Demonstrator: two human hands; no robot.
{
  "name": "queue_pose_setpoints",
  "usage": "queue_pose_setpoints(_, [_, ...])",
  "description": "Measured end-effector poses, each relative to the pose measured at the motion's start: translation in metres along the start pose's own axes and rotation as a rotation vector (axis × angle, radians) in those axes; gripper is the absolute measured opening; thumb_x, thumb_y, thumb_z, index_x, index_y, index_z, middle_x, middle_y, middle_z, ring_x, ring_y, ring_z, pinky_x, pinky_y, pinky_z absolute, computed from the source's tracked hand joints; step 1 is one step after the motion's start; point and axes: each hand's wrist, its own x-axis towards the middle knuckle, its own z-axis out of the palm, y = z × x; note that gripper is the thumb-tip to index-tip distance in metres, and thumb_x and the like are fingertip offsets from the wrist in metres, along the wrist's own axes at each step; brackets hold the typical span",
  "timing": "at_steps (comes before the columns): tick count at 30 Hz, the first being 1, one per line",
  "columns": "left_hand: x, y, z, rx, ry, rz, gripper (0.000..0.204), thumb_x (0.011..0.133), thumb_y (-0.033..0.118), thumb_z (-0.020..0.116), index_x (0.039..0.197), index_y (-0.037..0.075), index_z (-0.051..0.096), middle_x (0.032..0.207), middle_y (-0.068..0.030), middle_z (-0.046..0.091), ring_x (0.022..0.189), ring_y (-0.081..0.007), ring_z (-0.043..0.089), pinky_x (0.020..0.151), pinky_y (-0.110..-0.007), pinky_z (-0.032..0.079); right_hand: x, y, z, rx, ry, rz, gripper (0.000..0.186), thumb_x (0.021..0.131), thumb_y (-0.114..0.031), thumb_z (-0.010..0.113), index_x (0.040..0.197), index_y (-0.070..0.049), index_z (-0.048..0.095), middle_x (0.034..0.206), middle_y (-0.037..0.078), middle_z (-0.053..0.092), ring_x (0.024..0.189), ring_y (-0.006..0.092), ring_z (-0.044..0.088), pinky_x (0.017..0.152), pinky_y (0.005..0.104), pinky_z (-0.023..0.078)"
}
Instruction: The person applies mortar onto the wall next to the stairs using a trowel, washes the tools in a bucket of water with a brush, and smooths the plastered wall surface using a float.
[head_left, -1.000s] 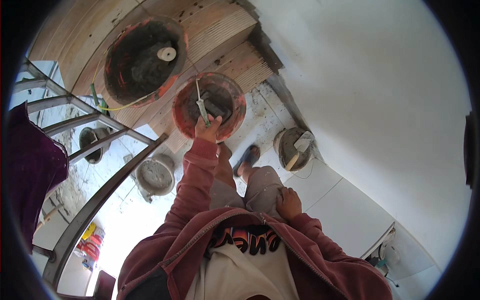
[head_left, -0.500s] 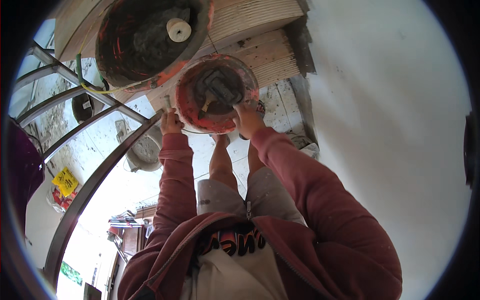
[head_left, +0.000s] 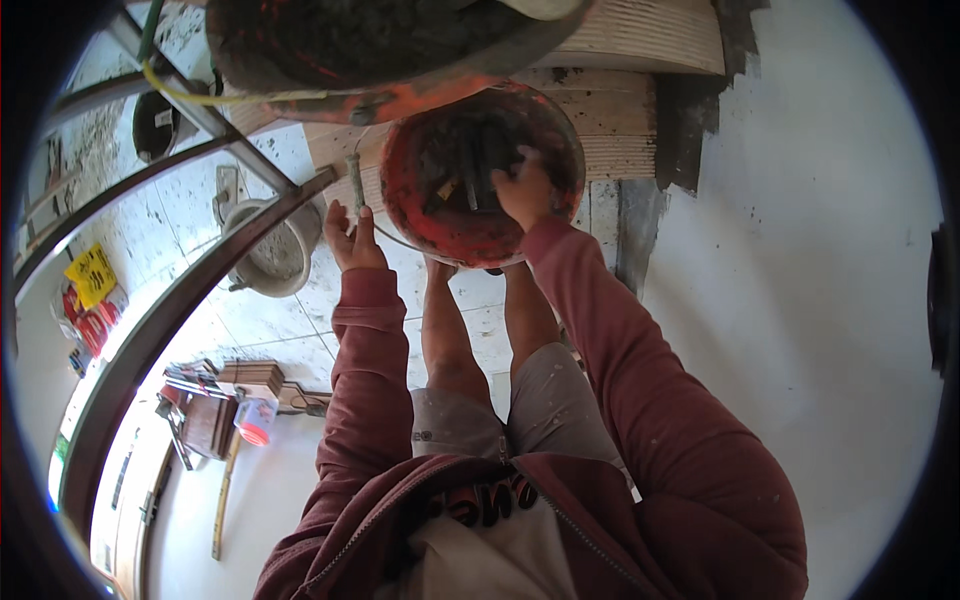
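Observation:
A red, mortar-stained bucket (head_left: 410, 220) stands on a wooden step in front of me. Inside it lie a dark, elongated tool (head_left: 470, 165) whose kind is unclear in the shadow and a small yellow piece (head_left: 447, 189). My right hand (head_left: 527, 192) reaches over the near right rim into the bucket, fingers apart, with nothing visibly held. Beside the bucket's left side, my left hand (head_left: 353, 243) is open, its fingers spread just below the upright grip (head_left: 355, 180) of the wire bail.
A larger mortar-smeared tub (head_left: 370, 103) sits beyond the bucket. Metal railing (head_left: 215, 240) curves along the left, with a grey bucket (head_left: 270, 255) behind it on the tiled floor. Wooden stairs (head_left: 640, 45) meet a white wall (head_left: 800, 260) on the right.
My left hand has spread its fingers from around the bail's grip. My right hand has moved from the rim further into the bucket. The view has shifted.

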Motion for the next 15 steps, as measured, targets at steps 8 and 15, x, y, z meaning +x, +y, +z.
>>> queue_pose_setpoints(8, [-0.103, 0.035, 0.007, 0.120, -0.067, 0.175, 0.034, 0.075, 0.002, 0.057, 0.107, 0.000, 0.045, 0.103, -0.0106, 0.045, 0.087, -0.0197, 0.040, 0.082, -0.034, 0.035, -0.028, -0.004, -0.006, 0.320, -0.072, 0.165, 0.042, 0.069, -0.015, 0.065, 0.105, 0.002, 0.050, 0.091, 0.017, 0.061, 0.073, 0.0251, 0.061, 0.065, 0.0325, 0.048])
queue_pose_setpoints(15, [-0.047, 0.047, 0.057, 0.080, -0.393, 0.486, 0.017, 0.077, 0.002, 0.054, 0.095, 0.003, 0.056, 0.105, -0.0161, 0.053, 0.100, -0.0308, 0.050, 0.081, -0.036, 0.043, 0.037, 0.049, 0.050, 0.120, 0.057, -0.126, 0.040, 0.070, -0.017, 0.064, 0.105, -0.002, 0.052, 0.085, 0.012, 0.064, 0.084, 0.0278, 0.059, 0.079, 0.0369, 0.045])
